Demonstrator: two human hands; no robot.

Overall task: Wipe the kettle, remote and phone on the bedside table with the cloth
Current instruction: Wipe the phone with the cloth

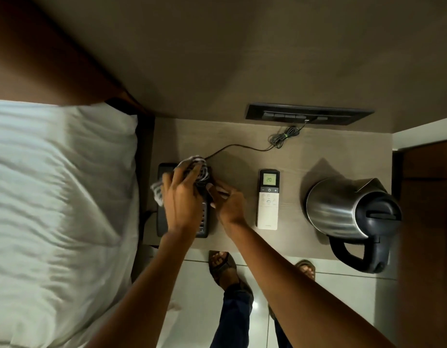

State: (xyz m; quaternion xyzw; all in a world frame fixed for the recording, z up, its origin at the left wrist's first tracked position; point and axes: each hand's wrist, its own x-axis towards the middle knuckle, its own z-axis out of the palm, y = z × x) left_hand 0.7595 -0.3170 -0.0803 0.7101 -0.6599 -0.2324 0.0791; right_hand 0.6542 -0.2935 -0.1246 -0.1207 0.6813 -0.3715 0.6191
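looks like a hotel bedroom: white bed (61, 197) at 9 o'clock, bedside table (237, 151) with desk phone (164, 222), kettle (343, 212) at 3 o'clock

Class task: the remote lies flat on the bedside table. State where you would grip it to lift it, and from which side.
Grip the remote across its long edges at the white lower half, coming from above. It lies flat, narrow enough to pinch, with clear table on both sides.

A striped cloth (192, 169) is being pressed, bunched, onto the far end of a dark desk phone (164, 219) lying flat at the table's left edge. A white remote (268, 209), its screen lit green, is lying flat mid-table, and a steel kettle (335, 209) with black lid and handle is standing upright at the right.
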